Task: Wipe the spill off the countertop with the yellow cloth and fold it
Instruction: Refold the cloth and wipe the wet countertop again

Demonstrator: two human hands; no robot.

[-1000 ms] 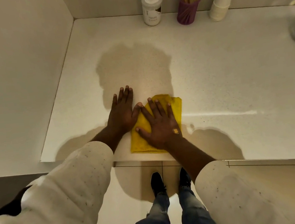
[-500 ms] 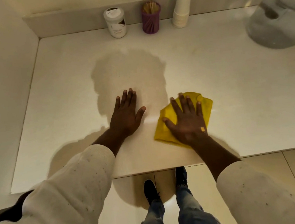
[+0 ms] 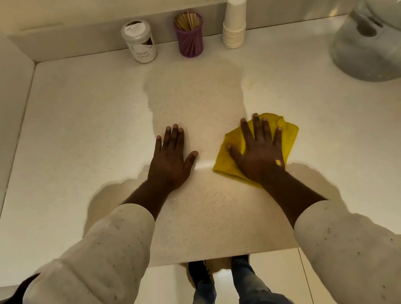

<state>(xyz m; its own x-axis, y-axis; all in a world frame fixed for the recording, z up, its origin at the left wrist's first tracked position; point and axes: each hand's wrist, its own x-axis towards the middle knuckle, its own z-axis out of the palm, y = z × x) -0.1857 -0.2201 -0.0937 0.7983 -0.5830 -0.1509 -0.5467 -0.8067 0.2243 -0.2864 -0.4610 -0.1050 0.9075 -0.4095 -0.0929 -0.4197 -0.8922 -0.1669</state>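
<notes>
The yellow cloth (image 3: 289, 131) lies bunched on the pale countertop (image 3: 93, 139), right of centre. My right hand (image 3: 260, 150) presses flat on top of it, fingers spread, covering most of the cloth. My left hand (image 3: 171, 159) rests flat on the bare counter to the left, palm down, fingers apart, holding nothing. A faint yellowish smear (image 3: 253, 83) shows on the counter beyond the cloth; I cannot tell whether it is liquid.
Against the back wall stand a white labelled jar (image 3: 139, 42), a purple holder of wooden sticks (image 3: 190, 35) and a stack of white paper cups (image 3: 234, 21). A large clear dispenser (image 3: 381, 38) occupies the back right corner. The counter's front edge runs just above my shoes.
My right hand slid the cloth to the right, away from my left hand, and a little farther from the front edge. My left hand stayed flat in place. The camera view shifted.
</notes>
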